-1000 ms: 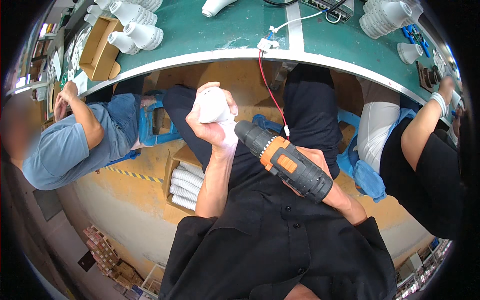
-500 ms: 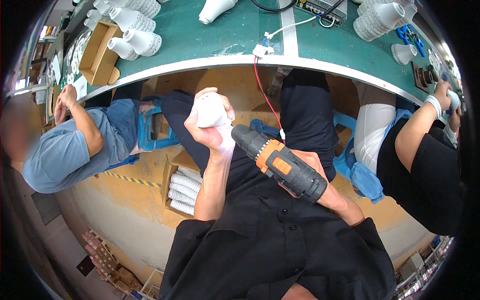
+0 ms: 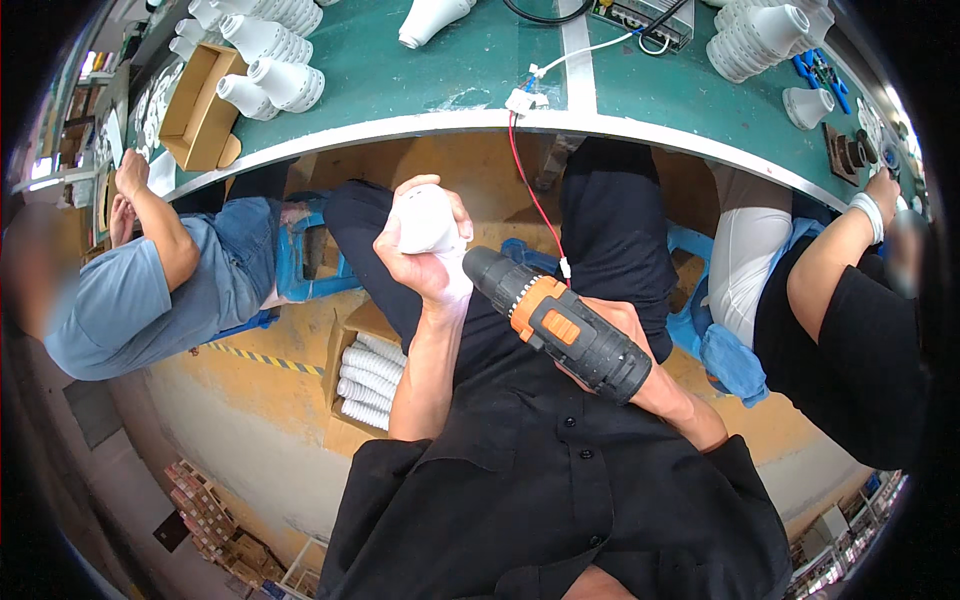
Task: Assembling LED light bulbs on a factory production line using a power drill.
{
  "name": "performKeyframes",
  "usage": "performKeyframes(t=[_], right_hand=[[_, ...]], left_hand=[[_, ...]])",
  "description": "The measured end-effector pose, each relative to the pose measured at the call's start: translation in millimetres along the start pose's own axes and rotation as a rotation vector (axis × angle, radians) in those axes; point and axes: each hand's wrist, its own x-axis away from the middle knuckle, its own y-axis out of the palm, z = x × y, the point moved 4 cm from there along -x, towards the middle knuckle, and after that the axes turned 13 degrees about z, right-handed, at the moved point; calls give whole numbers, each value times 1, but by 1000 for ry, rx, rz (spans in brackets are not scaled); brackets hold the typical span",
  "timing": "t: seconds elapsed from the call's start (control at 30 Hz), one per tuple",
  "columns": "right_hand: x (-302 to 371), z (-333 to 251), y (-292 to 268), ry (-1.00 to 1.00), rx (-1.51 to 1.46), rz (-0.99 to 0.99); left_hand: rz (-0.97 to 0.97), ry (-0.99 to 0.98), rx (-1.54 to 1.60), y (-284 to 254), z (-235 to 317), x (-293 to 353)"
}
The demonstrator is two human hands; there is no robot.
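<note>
My left hand [image 3: 432, 270] is closed around a white, rounded plastic housing [image 3: 424, 220], held above my lap with its smooth end up. In my right hand [image 3: 622, 322] is a black and orange cordless drill [image 3: 560, 325], gripped by its handle, which my hand and the drill body mostly hide. The drill's nose points up and left at the side of the housing, close by my left palm. Bright light from the drill falls on my left wrist. Whether the bit touches the housing I cannot make out.
Ahead is a green workbench [image 3: 420, 85] with stacked white cone-shaped housings [image 3: 265, 45], an open cardboard box [image 3: 200, 110] and a power unit [image 3: 650, 22]. A red cable [image 3: 535, 190] hangs from its edge. Co-workers sit left and right. A carton of white ribbed parts [image 3: 365, 385] stands beside me.
My hands, the housing and the drill have barely shifted. The left co-worker's hands have moved apart; the right co-worker's hand no longer shows the white part and a head now leans into view.
</note>
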Motion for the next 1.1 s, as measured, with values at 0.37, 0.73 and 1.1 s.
performKeyframes(t=[0.37, 0.73, 1.1], right_hand=[[-2, 0, 1, 13, 5, -6], [0, 5, 2, 58, 47, -33], [-3, 3, 3, 30, 9, -14]], left_hand=[[-1, -8, -14, 2, -1, 6], [106, 24, -145, 13, -1, 13], [126, 57, -143, 11, -1, 9]])
